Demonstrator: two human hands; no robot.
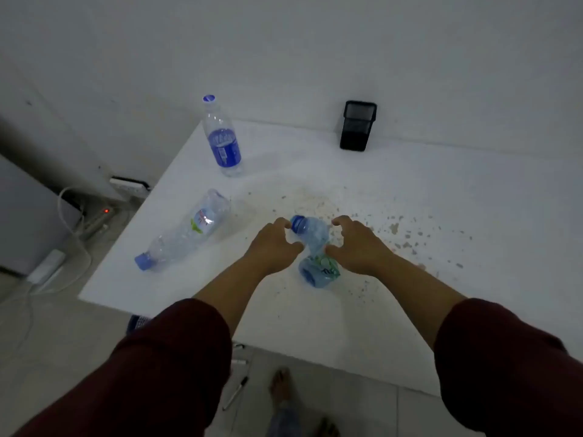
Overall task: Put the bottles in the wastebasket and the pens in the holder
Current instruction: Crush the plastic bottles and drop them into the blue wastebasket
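Bottle labels (224, 148) blurred, no text, brand or number readable anywhere

both hands (274, 244) (356, 244) apparently half-curled, forward

Crushed blue bottle (315, 247) mid-table, clear bottle (186, 231) lying left, blue-labelled bottle (222, 140) upright behind, black holder (358, 126) far.

All three bottles look like thin clear plastic, the crumpled bottle (315, 250) all creased up. Table (410, 216) is smooth white with chipped, speckled patches. Black holder (358, 126), upper right, looks matt mesh.
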